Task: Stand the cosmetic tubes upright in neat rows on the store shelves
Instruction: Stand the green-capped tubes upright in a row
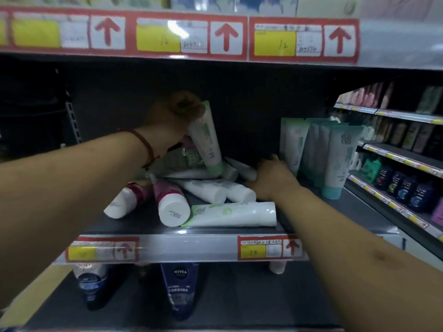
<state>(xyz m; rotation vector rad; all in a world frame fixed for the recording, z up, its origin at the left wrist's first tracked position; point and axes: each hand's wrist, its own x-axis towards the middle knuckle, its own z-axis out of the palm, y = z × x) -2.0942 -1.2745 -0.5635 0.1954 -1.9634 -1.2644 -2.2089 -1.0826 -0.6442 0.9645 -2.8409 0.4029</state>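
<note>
Your left hand (177,116) held a green-capped tube (206,140) cap-down over the heap of fallen tubes (211,190) at mid-shelf. Your right hand (271,178) lay half-curled on that heap, grip unclear, just beside the standing row (318,149). Dragging it rightward risked toppling the row.

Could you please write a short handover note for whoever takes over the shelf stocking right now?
Left hand: gripping a green-capped tube, cap down, tilted over the pile.
Right hand: reaching into the pile, fingers by a lying white tube; grip unclear.
Done: a block of teal-capped tubes stands upright at the right of the shelf.
Left: the loose pile at centre, including the pink tubes and the front tube, all lying flat.
</note>
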